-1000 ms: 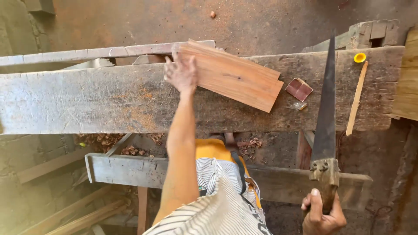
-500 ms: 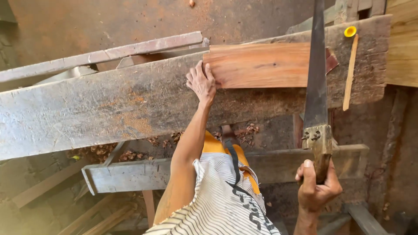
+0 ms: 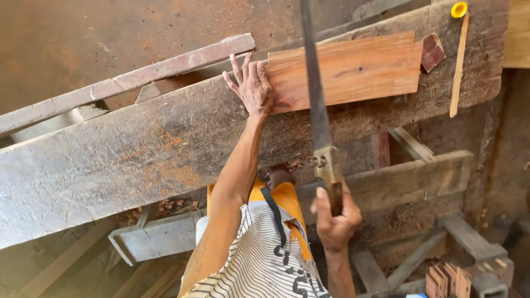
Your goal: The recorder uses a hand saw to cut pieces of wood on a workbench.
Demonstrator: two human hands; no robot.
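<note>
My left hand lies flat, fingers spread, on the left end of a reddish wooden board that rests on a worn grey workbench plank. My right hand grips the wooden handle of a hand saw. The saw's long dark blade runs up across the board, a little right of my left hand. Whether the teeth touch the wood cannot be told.
A small dark red wood block sits by the board's right end. A thin wooden stick and a yellow cap lie further right. A narrow rail runs behind the bench. Wood offcuts lie on the floor.
The saw has swung left from beside the board to across it. My left hand stays pressed on the board's left end; the view has shifted.
</note>
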